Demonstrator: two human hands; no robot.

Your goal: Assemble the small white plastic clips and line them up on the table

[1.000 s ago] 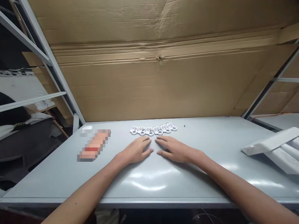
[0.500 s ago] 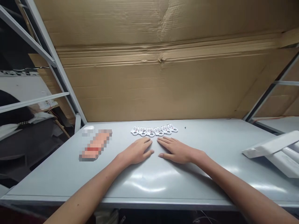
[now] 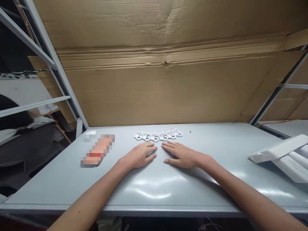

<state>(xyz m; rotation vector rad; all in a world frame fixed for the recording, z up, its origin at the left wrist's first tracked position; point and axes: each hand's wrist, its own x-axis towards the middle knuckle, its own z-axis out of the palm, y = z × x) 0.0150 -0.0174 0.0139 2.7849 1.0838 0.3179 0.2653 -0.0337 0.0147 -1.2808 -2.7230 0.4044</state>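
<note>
Several small flat white pieces, each with a round hole and dark and red marks, lie in a slightly overlapping row on the grey tabletop. Just below the left part of that row, my left hand lies palm down, fingers stretched out and holding nothing. My right hand rests flat in the same way beneath the row's right part, thumb apart from the fingers. A narrow gap separates the two hands. Neither hand visibly grips any of the white pieces.
Left on the table lies a blurred-out orange oblong object, with a white object behind it. A tiny dark bit lies right of the row. White bars sit at the right. Cardboard backs the table between metal posts.
My left hand's fingers and thumb have shifted very slightly. The view has moved a little; the right hand and the white pieces stay in place.
</note>
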